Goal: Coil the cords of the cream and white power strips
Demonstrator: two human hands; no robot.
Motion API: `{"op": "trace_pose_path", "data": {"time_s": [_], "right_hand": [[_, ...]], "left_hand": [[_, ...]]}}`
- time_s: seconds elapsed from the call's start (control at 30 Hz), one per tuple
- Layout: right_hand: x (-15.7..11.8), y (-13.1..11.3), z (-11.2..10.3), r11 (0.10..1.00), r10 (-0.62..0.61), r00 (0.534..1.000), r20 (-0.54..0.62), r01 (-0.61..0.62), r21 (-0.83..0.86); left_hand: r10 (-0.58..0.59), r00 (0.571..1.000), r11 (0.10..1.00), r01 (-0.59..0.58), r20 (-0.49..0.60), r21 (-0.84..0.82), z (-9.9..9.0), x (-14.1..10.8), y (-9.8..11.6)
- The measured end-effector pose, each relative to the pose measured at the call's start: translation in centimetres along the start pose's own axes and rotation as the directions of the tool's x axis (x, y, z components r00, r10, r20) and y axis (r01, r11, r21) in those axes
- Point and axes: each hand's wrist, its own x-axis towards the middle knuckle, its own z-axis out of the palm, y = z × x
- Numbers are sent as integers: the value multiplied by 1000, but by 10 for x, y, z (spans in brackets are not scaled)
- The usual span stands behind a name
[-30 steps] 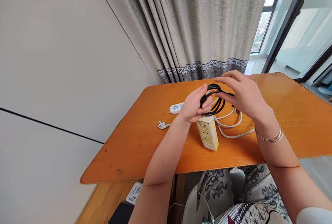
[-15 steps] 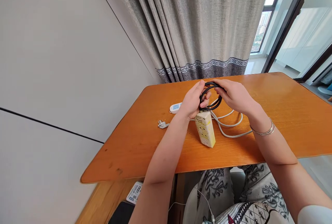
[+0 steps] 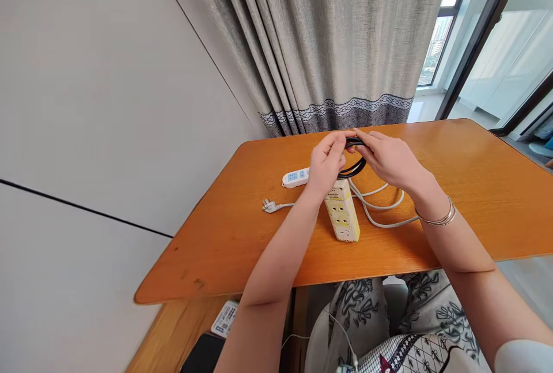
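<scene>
Black cable, wound in a coil, is between both hands in the head view, just above the yellowed socket block. Above the block's left side, the left hand is closed around the coil, thumb uppermost. Above and to the right of the block, the right hand is partly curled, gripping the coil between thumb and fingers. Left of the block lie a white power strip, farther back, and a white plug; white cord loops to its right on the orange-brown table.
</scene>
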Motion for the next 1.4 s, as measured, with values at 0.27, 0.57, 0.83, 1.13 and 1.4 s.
{"op": "trace_pose_path", "data": {"time_s": [0.27, 0.57, 0.83, 1.13, 1.4], "right_hand": [[3, 6, 1, 937, -19, 997, -72, 43, 348], [5, 14, 5, 791, -13, 999, -42, 36, 611], [6, 17, 6, 781, -52, 995, -83, 92, 618], [4, 18, -1, 851, -165, 974, -157, 221, 476], [0, 13, -4, 886, -194, 966, -172, 248, 393]], "left_hand": [[-106, 994, 989, 103, -24, -111, 3, -2, 4], [-180, 973, 975, 157, -142, -159, 4, 0, 12], [-141, 983, 989, 135, -114, -61, 2, -1, 12], [-247, 969, 966, 247, 8, -71, 1, -5, 27], [-322, 946, 944, 318, 36, 82, 0, -10, 37]]}}
